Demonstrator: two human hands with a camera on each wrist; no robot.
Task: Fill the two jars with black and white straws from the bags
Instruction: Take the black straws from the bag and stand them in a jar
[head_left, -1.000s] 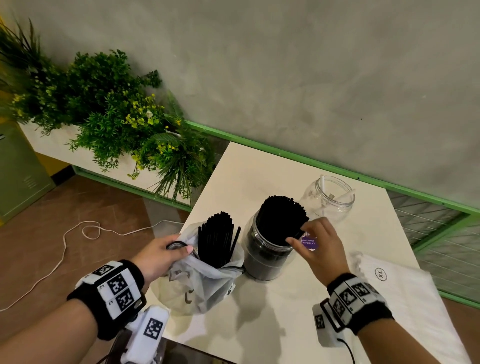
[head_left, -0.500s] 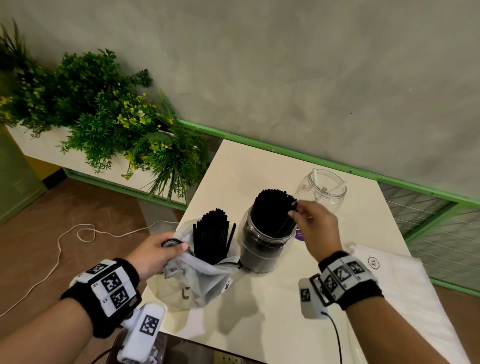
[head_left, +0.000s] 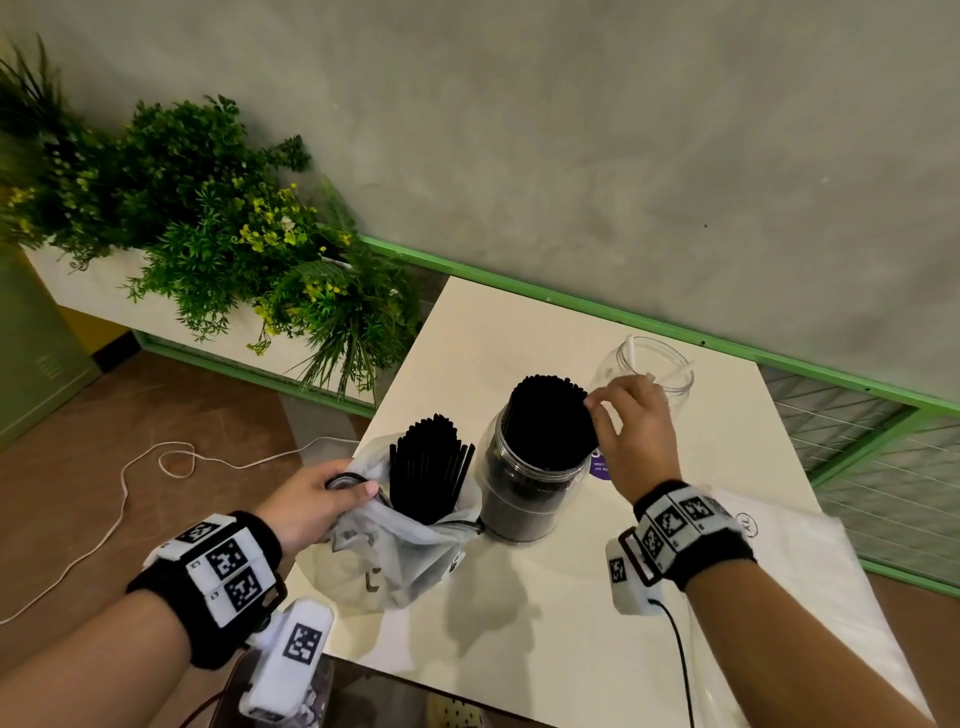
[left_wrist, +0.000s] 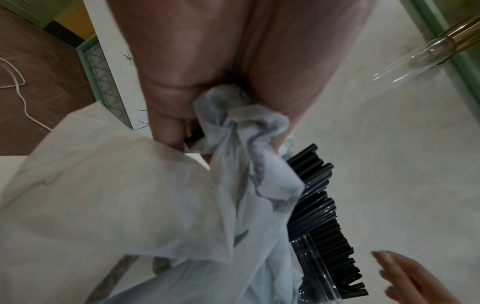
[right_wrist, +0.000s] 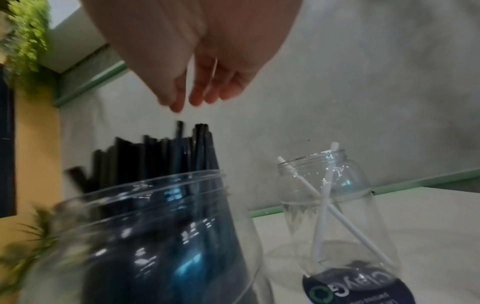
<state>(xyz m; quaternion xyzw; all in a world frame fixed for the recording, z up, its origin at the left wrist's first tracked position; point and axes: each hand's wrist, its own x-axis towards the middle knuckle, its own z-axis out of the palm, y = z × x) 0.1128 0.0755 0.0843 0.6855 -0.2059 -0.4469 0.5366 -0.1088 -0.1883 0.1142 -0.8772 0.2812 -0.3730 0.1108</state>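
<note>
Two hands: left hand (head_left: 311, 501) gripping bag (head_left: 395, 561); right hand (head_left: 631, 434) relaxed, empty, above black straws (head_left: 550, 421)

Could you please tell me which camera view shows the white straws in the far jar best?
The right wrist view: two white straws cross inside the clear far jar. The head view shows them small behind the right hand; the left wrist view shows none.

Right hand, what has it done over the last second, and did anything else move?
The right hand rose from the near jar's side to the far edge of its black straws, fingers loose, holding nothing. The left hand still grips the bag; both jars stayed put.
</note>
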